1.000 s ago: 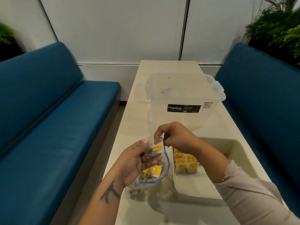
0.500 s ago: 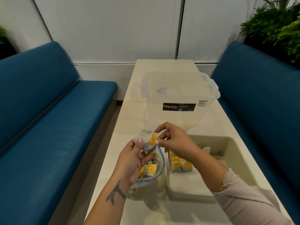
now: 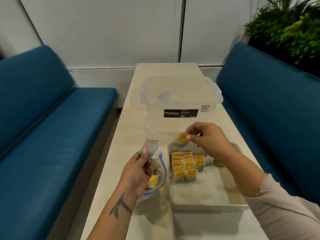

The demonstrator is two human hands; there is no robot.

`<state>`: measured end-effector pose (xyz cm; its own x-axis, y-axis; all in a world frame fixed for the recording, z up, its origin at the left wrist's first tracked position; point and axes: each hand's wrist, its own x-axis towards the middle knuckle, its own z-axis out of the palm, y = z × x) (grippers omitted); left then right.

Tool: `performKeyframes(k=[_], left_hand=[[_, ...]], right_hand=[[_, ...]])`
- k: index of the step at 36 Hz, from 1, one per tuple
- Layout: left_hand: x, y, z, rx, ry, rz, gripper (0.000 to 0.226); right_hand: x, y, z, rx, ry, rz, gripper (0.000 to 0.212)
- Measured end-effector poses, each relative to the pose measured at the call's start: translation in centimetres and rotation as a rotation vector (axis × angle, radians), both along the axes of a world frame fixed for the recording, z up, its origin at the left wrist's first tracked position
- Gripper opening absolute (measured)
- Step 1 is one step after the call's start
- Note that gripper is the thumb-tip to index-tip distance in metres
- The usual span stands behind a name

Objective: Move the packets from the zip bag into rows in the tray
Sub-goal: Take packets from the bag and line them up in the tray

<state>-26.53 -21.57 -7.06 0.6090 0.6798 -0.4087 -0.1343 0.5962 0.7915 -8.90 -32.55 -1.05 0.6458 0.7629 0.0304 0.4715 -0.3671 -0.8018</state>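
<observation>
Hands have parted — right hand (image 3: 207, 135) pinches packet (image 3: 181, 140), seemingly above tray (image 3: 204, 196).

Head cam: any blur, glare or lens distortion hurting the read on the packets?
Head view: wide-angle bend bows the blue benches; dim, warm lighting, no hard glare; the yellow-labelled packet pinched by the right hand is soft from motion; the rows in the cream plastic tray read clearly; the clear plastic storage box is hazy, label legible.

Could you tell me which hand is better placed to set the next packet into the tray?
The right hand: its packet hangs over the tray. The left hand is beside it.
</observation>
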Motion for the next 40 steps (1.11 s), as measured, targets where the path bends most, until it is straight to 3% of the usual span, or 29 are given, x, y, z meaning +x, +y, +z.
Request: performKeyframes(k=[13, 26, 40], left_hand=[[1.6, -1.6, 0.3, -0.01, -0.023, -0.051, 0.015], [1.9, -2.0, 0.2, -0.023, -0.018, -0.04, 0.013], [2.0, -2.1, -0.1, -0.013, -0.014, -0.044, 0.017]], right_hand=[[3.9, -3.9, -4.1, -0.411, -0.113, -0.11, 0.011], [4.1, -3.7, -8.3, -0.531, -0.076, -0.092, 0.019], [3.7, -3.1, -9.8, -0.609, -0.112, -0.089, 0.009]])
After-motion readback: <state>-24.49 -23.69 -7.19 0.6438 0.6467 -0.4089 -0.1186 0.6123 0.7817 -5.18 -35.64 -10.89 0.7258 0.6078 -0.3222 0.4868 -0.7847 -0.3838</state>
